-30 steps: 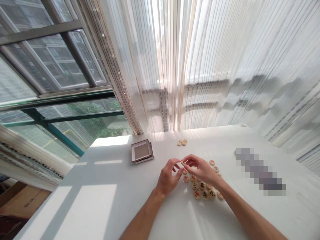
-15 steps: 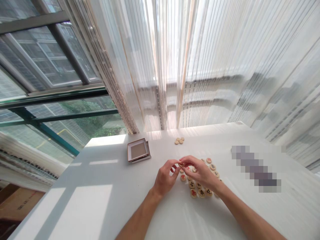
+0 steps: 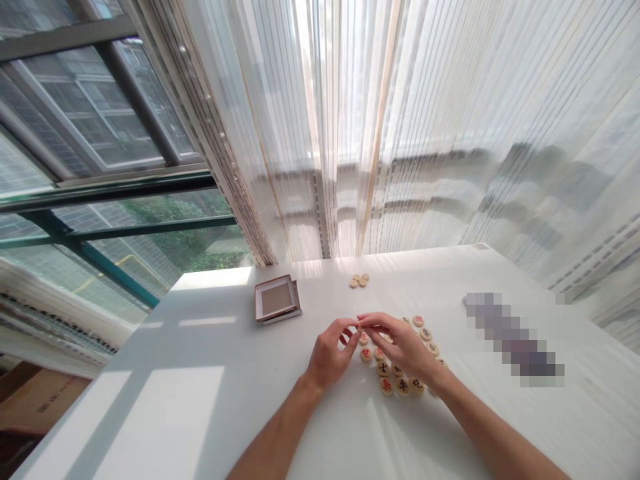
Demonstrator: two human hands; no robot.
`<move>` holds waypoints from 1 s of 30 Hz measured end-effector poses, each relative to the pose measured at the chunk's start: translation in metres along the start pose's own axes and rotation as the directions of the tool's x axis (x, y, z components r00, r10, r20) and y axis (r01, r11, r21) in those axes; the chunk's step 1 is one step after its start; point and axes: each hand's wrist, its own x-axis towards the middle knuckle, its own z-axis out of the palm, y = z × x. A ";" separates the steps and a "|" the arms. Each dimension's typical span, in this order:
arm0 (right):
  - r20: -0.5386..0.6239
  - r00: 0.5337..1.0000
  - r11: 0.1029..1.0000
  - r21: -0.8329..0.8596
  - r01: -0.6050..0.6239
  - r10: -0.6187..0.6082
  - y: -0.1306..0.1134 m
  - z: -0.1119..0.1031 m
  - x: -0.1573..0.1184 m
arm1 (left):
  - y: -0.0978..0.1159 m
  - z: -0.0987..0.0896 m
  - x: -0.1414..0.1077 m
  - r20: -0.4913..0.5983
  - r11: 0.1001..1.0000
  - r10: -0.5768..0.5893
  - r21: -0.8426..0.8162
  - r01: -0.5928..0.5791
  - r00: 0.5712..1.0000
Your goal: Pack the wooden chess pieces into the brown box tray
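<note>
Both hands meet at the left edge of a block of round wooden chess pieces with red and black characters. Between the fingertips is a small round piece [image 3: 360, 327], mostly covered. My left hand [image 3: 332, 353] pinches it from the left. From the right, my right hand [image 3: 397, 341] grips it too, its palm over part of the block. Around that hand show a black-marked piece [image 3: 403, 385], a red-marked piece [image 3: 386, 385] and a red-marked piece [image 3: 418, 321] at the back. Some pieces are hidden under the right hand.
Several plain round pieces [image 3: 363, 283] lie face down near the far edge of the white table [image 3: 260, 413]. An open box [image 3: 277, 299] sits left of them. A blurred-out object lies at the right. Sheer curtains [image 3: 340, 133] hang behind the table.
The held piece has turned between the fingertips and shows less of its face. The hands have hardly moved, and the camera view has shifted slightly.
</note>
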 end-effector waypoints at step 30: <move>-0.029 0.999 1.000 0.013 -0.024 0.024 0.002 0.003 0.002 | 0.006 -0.004 0.001 -0.011 0.999 0.031 0.036 -0.031 0.999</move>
